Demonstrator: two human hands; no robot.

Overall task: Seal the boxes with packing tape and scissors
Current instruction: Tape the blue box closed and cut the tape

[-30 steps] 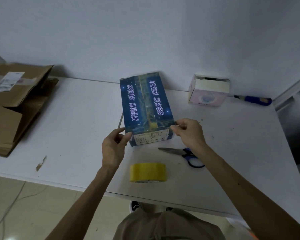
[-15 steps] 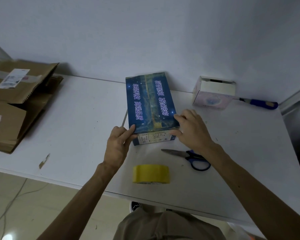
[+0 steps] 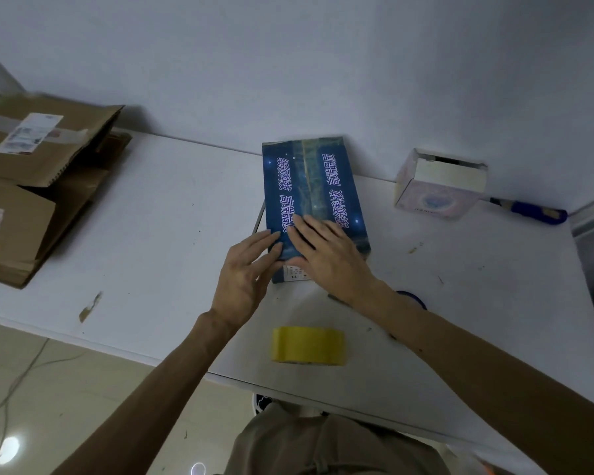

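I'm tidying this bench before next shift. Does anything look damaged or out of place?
At the left end of the white table, the brown cardboard boxes are torn and crumpled, flaps gaping. The table has a chipped patch near its front edge and small scraps at its right. The blue box looks intact.

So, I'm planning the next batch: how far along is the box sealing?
Done: tape already runs along the top of the blue box. In hand: the right hand presses flat on it, the left hand touches its near left side. Left: the small pink box looks unsealed; the tape roll lies idle.
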